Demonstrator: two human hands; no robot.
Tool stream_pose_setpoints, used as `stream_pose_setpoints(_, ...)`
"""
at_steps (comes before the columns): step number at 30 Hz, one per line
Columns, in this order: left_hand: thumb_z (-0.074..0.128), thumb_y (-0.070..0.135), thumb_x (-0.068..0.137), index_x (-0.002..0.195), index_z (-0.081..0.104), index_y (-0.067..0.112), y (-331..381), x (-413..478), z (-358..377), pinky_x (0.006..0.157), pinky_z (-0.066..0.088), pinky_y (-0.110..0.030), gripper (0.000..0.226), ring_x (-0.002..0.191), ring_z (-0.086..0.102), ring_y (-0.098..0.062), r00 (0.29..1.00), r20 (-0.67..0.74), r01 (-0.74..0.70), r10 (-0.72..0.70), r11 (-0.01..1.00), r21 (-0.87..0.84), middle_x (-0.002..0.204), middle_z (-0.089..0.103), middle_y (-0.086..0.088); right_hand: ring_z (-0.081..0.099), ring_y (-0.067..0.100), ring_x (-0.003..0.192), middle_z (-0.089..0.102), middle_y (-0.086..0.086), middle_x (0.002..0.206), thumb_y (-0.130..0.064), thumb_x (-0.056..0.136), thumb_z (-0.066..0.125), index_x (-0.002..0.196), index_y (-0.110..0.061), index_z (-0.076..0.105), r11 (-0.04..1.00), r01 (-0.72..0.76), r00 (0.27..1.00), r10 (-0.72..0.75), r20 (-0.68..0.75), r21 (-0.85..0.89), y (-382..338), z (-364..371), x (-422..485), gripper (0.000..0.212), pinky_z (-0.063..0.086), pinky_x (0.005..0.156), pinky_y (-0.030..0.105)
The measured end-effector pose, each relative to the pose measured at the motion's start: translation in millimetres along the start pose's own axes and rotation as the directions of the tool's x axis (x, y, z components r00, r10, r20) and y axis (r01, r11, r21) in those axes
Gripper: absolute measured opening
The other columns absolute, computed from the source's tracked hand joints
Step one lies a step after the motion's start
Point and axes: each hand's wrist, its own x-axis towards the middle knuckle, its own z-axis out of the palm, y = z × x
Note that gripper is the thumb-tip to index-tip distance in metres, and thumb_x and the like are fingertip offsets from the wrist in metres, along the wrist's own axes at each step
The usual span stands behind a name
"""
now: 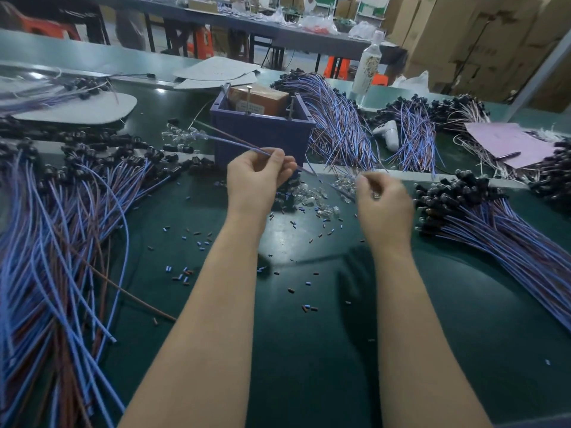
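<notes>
L hand (259,177) pinching a blue/brown wire pair (234,143) over the green bench (309,350).
I see its thumb & fingertips curled round the wire just in front of the purple bin (262,134). The wire runs up-left from the grip, and its short end pokes out to the right twd the R hand (383,205). R hand is near but apart from the wire; its fingers are bunched and blurred, so I can't tell if they grip anything. Loose clear bulbs (312,197) lie btwn both hands. Black-capped wire bundles (494,223) lie at right, w/ more loose wires (61,242) at left.
</notes>
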Motion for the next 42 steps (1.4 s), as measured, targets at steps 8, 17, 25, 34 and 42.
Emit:
stream_pose_setpoints(8,0.056,0.008,0.094,0.083,0.061,0.005,-19.8,1.9,-5.1,0.062,0.054,-0.021,0.013,0.059,0.062,-0.006,0.996,-0.074,-0.042,0.059,0.976,0.216,0.072,0.064,-0.006,0.061,0.02,0.076,0.067,0.003,0.077,-0.016,0.094,0.054,0.092,-0.009,0.07,0.981,0.041,0.942,-0.102,0.321,0.191,-32.0,56.5,-18.8,0.018,0.047,0.073,0.03)
stream_pose_setpoints(17,0.05,0.014,0.097,0.076,0.061,0.013,-39.5,1.6,-10.5,0.082,0.054,-0.038,0.023,0.073,0.065,-0.021,0.999,-0.033,0.026,-0.013,0.901,0.433,0.075,0.069,-0.007,0.065,0.028,0.088,0.068,0.01,0.085,-0.012,0.095,0.05,0.086,-0.013,0.057,0.867,-0.318,0.945,0.258,0.201,0.384,-23.1,67.6,-21.3,0.012,0.051,0.088,0.048)
stream_pose_setpoints(25,0.041,0.018,0.101,0.098,0.064,0.009,-38.2,3.0,-11.9,0.066,0.041,-0.025,0.024,0.055,0.047,-0.002,0.985,-0.042,-0.12,0.17,0.829,0.547,0.061,0.057,0.011,0.063,0.026,0.082,0.07,0.009,0.087,-0.009,0.096,0.044,0.123,-0.012,0.057,0.971,-0.092,0.991,0.068,0.115,0.22,-29.3,61.6,-27.4,0.03,0.046,0.082,0.031)
stream_pose_setpoints(34,0.042,0.016,0.1,0.099,0.065,0.006,-39.6,7.5,-15.4,0.073,0.042,-0.024,0.026,0.061,0.051,-0.002,0.995,-0.059,-0.036,0.078,0.855,0.518,0.06,0.057,0.009,0.061,0.03,0.088,0.07,0.013,0.091,-0.009,0.09,0.049,0.116,-0.011,0.063,0.989,-0.016,0.983,-0.01,0.181,0.145,-34.0,60.9,-32.7,0.029,0.046,0.082,0.035)
stream_pose_setpoints(42,0.042,0.015,0.1,0.092,0.062,0.009,-42.7,3.3,-12.2,0.072,0.045,-0.026,0.022,0.06,0.053,-0.007,0.997,-0.026,-0.05,0.074,0.857,0.512,0.061,0.06,0.009,0.06,0.029,0.081,0.068,0.009,0.082,-0.011,0.087,0.05,0.11,-0.013,0.063,0.991,-0.016,0.984,-0.008,0.178,0.13,-33.6,61.3,-34.1,0.026,0.048,0.081,0.039)
